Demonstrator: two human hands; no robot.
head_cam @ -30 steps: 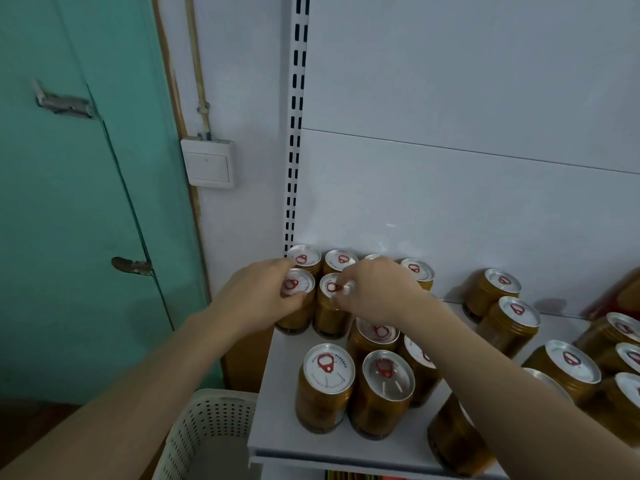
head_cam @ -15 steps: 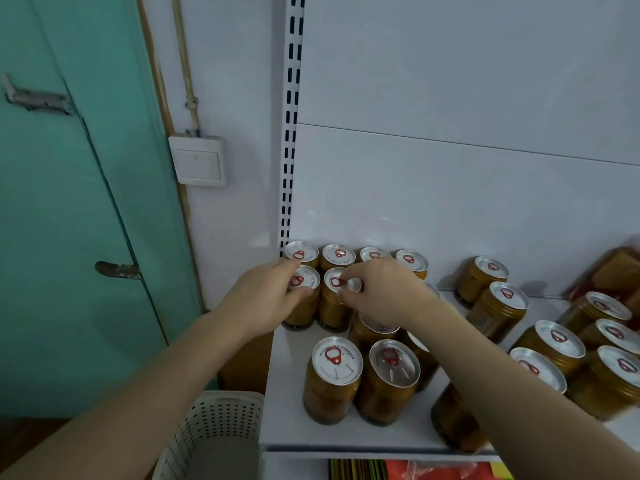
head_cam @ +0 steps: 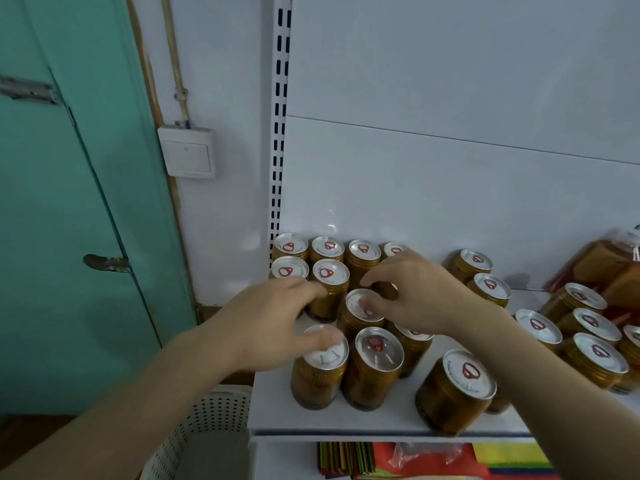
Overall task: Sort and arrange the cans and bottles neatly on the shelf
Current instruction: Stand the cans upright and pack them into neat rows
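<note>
Gold cans with silver lids and red pull tabs stand on the white shelf [head_cam: 277,414]. Two tidy rows fill the back left corner, among them a second-row can [head_cam: 330,276]. My left hand [head_cam: 273,317] hovers with loosely spread fingers, fingertips by that can's side, thumb over a front can [head_cam: 320,372]. My right hand [head_cam: 415,296] arches over a third-row can [head_cam: 360,315], pinching its top rim between index finger and thumb. Several loose cans [head_cam: 457,386] stand scattered to the right.
A white perforated basket [head_cam: 207,427] sits below the shelf's left end. A green door [head_cam: 52,202] and a wall switch [head_cam: 187,152] are at the left. Red packets [head_cam: 609,268] lie at the far right. Coloured packages [head_cam: 415,459] fill the shelf below.
Both hands have left the two second-row cans. My left hand pulled back toward the front; my right hand shifted right and nearer, onto the third-row can.
</note>
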